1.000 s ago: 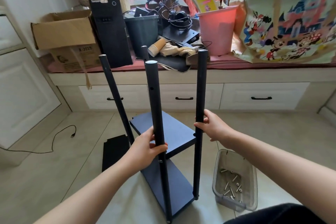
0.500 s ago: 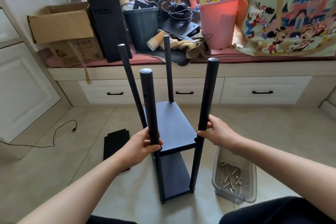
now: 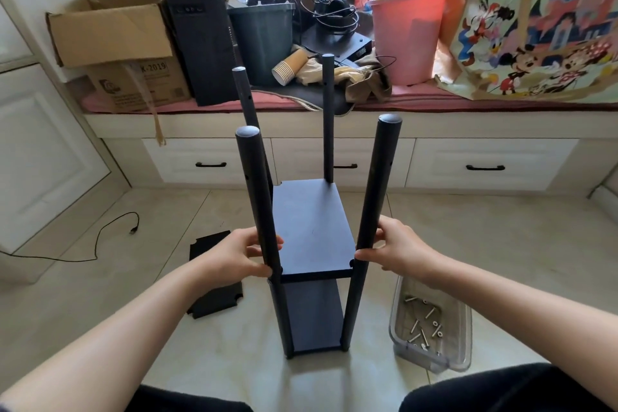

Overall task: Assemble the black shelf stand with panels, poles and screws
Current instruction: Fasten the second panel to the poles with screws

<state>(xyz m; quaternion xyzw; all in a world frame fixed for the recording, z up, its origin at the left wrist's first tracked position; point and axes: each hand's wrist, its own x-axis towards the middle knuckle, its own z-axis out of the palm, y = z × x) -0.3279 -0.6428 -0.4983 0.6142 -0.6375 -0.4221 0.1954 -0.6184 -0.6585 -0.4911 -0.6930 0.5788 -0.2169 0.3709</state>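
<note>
- The fingers (image 3: 264, 269) of the left hand (image 3: 234, 256) curl round the near-left black round pole (image 3: 255, 197) of the black shelf stand (image 3: 312, 264), grasping it just above the upper black rectangular panel (image 3: 312, 227).
- The right hand (image 3: 396, 249) grasps the near-right black round pole (image 3: 378, 184) at the same height, thumb and fingers wrapped around it.
- The stand rests upright on the pale tiled floor (image 3: 501, 244) at the centre of view, with the lower black panel (image 3: 312, 314) beneath the upper one and two far poles rising toward 12 o'clock.
- A loose black panel with notched corners (image 3: 217, 294) lies flat on the floor at 9 o'clock of the stand.
- A clear plastic tub (image 3: 431, 328) holding silver screws (image 3: 423, 328) sits at 4 o'clock.
</note>
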